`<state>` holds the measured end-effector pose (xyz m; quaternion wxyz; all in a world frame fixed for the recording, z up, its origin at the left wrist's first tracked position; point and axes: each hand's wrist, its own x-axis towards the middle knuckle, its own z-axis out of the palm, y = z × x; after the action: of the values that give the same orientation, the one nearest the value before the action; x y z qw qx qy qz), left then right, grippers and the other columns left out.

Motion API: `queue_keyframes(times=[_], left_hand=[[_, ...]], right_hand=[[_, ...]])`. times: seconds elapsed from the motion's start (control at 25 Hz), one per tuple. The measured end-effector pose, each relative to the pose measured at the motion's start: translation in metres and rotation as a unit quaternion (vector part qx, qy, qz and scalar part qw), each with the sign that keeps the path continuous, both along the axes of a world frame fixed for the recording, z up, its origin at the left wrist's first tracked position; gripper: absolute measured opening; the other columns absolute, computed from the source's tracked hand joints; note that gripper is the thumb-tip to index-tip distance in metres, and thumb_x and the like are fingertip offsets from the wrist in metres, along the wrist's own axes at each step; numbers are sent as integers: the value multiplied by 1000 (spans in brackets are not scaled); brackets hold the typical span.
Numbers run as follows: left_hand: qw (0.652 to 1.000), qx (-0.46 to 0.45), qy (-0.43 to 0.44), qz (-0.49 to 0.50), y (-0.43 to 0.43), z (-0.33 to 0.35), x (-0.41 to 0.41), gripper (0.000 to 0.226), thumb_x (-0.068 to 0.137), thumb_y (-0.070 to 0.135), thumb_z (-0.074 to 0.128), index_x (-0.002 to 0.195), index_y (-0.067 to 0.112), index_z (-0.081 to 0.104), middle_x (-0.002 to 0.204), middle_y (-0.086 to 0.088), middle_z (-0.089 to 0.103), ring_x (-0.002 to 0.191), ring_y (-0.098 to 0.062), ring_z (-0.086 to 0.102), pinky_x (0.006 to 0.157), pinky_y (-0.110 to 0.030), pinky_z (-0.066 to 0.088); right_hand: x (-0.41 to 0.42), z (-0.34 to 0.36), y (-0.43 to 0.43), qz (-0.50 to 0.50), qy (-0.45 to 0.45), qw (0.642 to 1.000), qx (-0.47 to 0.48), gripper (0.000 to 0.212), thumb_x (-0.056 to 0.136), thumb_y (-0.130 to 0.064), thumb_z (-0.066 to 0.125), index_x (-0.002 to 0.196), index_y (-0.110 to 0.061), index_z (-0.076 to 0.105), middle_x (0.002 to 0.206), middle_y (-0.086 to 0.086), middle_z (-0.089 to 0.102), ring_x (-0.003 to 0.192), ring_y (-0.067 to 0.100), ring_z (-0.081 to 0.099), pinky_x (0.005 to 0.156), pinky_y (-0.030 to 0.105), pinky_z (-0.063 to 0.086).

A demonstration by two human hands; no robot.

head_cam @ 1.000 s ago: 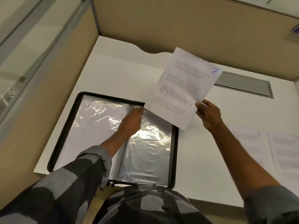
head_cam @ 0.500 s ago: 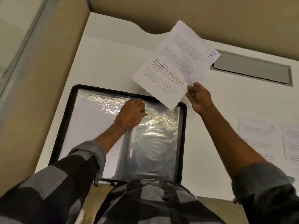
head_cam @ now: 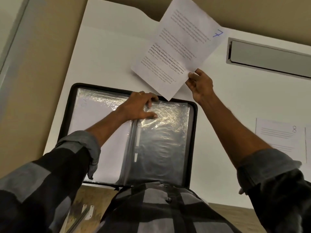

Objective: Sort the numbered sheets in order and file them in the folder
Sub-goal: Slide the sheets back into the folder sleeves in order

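Now: sheet 7 about to be filed, not yet in a sleeve.
Sheet 7: up in the air, tilted, over the far side of the folder; lowest corner just above the folder's far rim; blue 7 in the upper right corner.
Right grip: closed on sheet 7 near its lower corner, thumb in front, fingers behind.
Left grip: on the top edge of the right sleeve, near the spine; fingers curled over the sleeve's mouth, thumb flat on the plastic; likely parting the mouth, though a gap cannot be made out.
Folder: open flat on the tabletop, near rim at the person's body.
Right sleeve: dark, glossy, no paper seen inside.
Left sleeve: white page inside; number faint, unreadable.
Done, as judged: lower numbers probably filed, only one page of them showing.
To do: slide 7 into the right sleeve; then sheet 8, flat on the tabletop well to the right; then the sheet beside it, cut off by the frame, number hidden.
Progress: well past halfway, at a guess.
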<state>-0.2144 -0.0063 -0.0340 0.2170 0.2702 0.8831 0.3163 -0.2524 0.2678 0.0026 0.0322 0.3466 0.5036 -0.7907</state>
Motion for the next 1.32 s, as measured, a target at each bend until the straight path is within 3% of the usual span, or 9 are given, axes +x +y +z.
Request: queue_keyframes(times=[0.16, 0.36, 0.68, 0.84, 1.04, 1.2, 1.32], left_hand=[[999, 2, 29, -23, 4, 1, -9, 51, 71, 69, 80, 104, 31, 70, 97, 17, 63, 88, 1, 58, 86, -27, 45], [1000, 24, 0, -12, 9, 4, -6, 54, 62, 60, 91, 93, 31, 59, 84, 13, 66, 78, -4, 62, 74, -28, 55], [998, 33, 25, -43, 10, 13, 0, 53, 75, 71, 76, 102, 31, 55, 90, 18, 66, 80, 0, 64, 77, -26, 56], [997, 6, 68, -37, 13, 10, 7, 47, 83, 68, 70, 110, 33, 56, 95, 18, 67, 83, 0, 59, 100, -33, 41], [997, 27, 58, -42, 15, 15, 9, 40, 89, 59, 69, 116, 30, 62, 98, 15, 69, 84, -5, 63, 81, -33, 53], [998, 28, 50, -39, 17, 15, 10, 38, 97, 58, 58, 121, 29, 61, 103, 13, 68, 90, -6, 63, 83, -31, 52], [998, 34, 42, -29, 15, 14, 7, 41, 96, 54, 61, 124, 25, 58, 103, 11, 68, 89, -6, 63, 85, -37, 55]], right_hand=[[1, -1, 1, 34, 3, 999, 6, 35, 92, 10, 61, 125, 0, 65, 121, 17, 72, 98, 24, 73, 89, 37, 61], [7, -7, 6, 34, 1, 999, 1, 33, 93, 10, 61, 124, 0, 66, 121, 16, 72, 101, 26, 73, 92, 39, 60], [2, -5, 4, 58, 3, 998, 18, 33, 92, 9, 63, 124, 0, 65, 116, 14, 74, 95, 22, 74, 85, 34, 61], [-4, -1, 8, 107, 1, 992, 63, 33, 92, 7, 65, 124, 2, 65, 106, 9, 75, 94, 19, 74, 82, 32, 61], [-11, 3, 9, 109, 29, 991, 71, 22, 93, 6, 63, 111, -5, 68, 103, 7, 76, 95, 21, 74, 85, 33, 61], [-9, 3, 8, 115, 26, 991, 61, 22, 94, 6, 62, 110, -7, 68, 103, 7, 76, 96, 21, 74, 84, 33, 61], [-6, 1, 13, 141, 1, 988, 62, 21, 93, 7, 63, 108, -8, 68, 99, 5, 78, 94, 20, 75, 81, 31, 61]])
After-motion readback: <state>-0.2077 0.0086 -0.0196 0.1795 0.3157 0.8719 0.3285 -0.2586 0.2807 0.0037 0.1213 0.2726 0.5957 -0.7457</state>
